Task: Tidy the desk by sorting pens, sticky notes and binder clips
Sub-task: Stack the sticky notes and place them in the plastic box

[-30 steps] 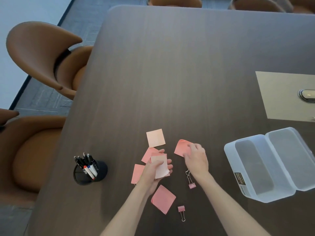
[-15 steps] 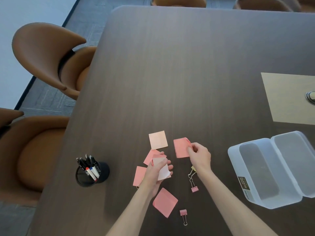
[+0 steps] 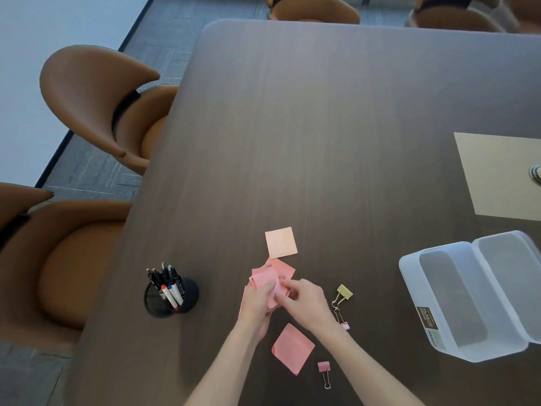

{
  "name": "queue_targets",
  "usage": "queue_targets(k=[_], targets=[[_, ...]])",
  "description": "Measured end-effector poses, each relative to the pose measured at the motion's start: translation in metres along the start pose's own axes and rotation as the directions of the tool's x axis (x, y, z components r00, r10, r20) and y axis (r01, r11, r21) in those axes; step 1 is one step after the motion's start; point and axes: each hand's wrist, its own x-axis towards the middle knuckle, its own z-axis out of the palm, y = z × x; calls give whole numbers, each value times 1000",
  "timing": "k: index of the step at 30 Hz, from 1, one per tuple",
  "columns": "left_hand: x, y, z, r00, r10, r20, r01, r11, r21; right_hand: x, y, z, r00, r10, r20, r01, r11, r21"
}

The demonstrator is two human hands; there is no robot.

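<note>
- both hands meet over the dark wood-grain table (image 3: 322, 142) — the left hand (image 3: 257, 303) curls round a small stack of thin pink sticky notes (image 3: 265, 281), and the right hand (image 3: 304, 303) pinches the stack's near edge.
- just beyond the grip lies a paler square note (image 3: 281, 242), flat; just nearer than it, a pink pad (image 3: 292, 348).
- right of the grip: a yellow binder clip (image 3: 344, 292) and a pink one (image 3: 345, 326), wire handles touching.
- far left of it, a round black cup (image 3: 187, 300) of pens (image 3: 168, 285); far right, an open translucent plastic box (image 3: 409, 288).
</note>
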Motion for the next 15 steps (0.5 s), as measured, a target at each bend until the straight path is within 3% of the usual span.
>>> queue_targets(k=[2, 6, 11, 15], targets=[[-1, 2, -8, 1000, 1, -22, -1, 1000, -8, 5, 2, 5, 997, -50, -54, 43, 992, -122], [0, 2, -26, 997, -1, -75, 2, 1000, 10, 27, 6, 15, 975, -27, -223, -22, 976, -215], [-2, 5, -41, 996, -18, -92, 17, 1000, -9, 51, 5, 41, 979, -48, -200, -48, 892, -450], [-2, 10, -50, 995, -22, -95, 23, 1000, 5, 56, 4, 40, 969, 21, -245, -133, 883, -450]])
